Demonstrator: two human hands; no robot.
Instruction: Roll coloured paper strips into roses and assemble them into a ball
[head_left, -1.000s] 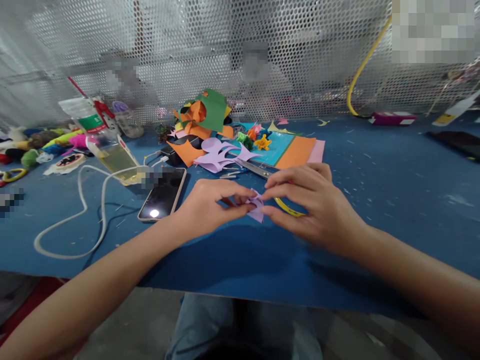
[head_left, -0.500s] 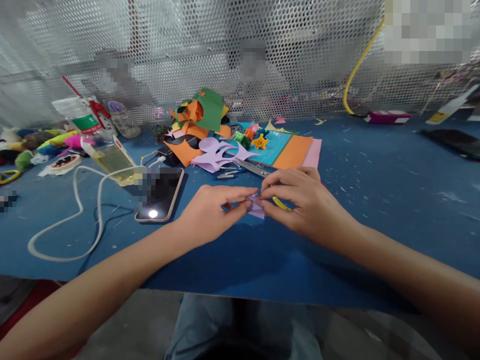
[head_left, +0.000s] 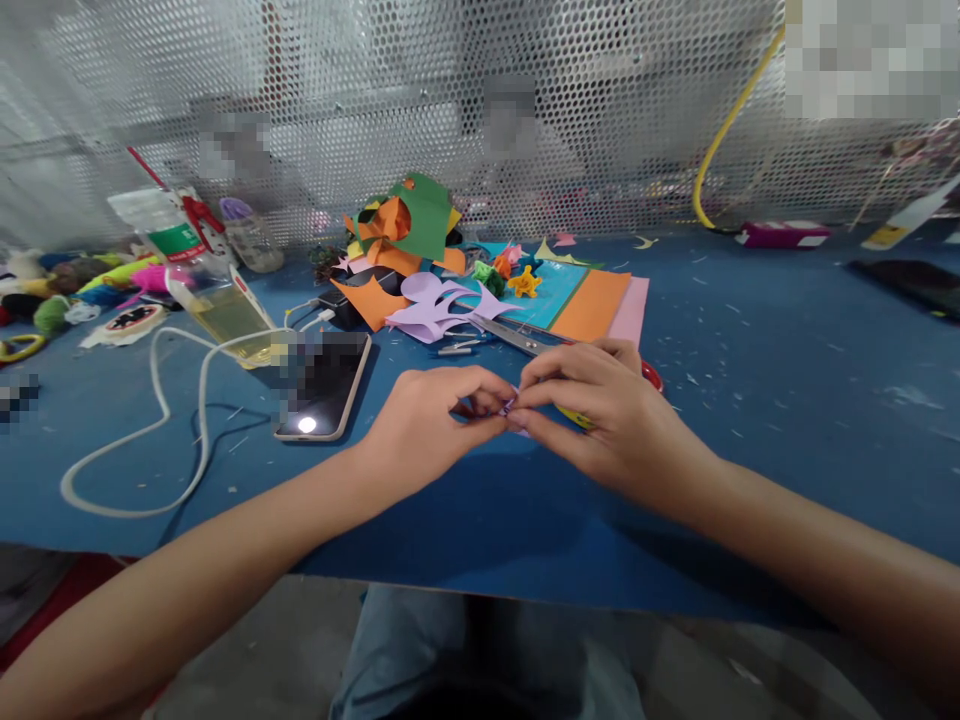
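Between the fingertips of both hands is a small folded piece of purple paper (head_left: 511,405), mostly hidden by the fingers. My left hand (head_left: 439,415) pinches it from the left, thumb below and fingers above. From the right, my right hand (head_left: 607,410) grips it between thumb and fingertips. Behind my right hand lie scissors (head_left: 514,337), blades pointing left, with a yellow and red handle partly covered by the hand. Purple paper cut-offs (head_left: 431,310) lie just beyond the hands. Small folded paper shapes, among them an orange one (head_left: 525,282), sit behind them.
A phone (head_left: 326,385) with a lit spot lies left of my hands, beside a white cable (head_left: 154,400). Farther back stand a bottle of yellowish liquid (head_left: 232,315) and a heap of green and orange paper scraps (head_left: 427,220). Orange sheets (head_left: 596,305) lie at centre right. A perforated metal screen (head_left: 600,120) rises behind.
My fingertips have drawn closer together around the purple paper, and less of it shows below them. More of the red scissor handle now shows beside my right hand.
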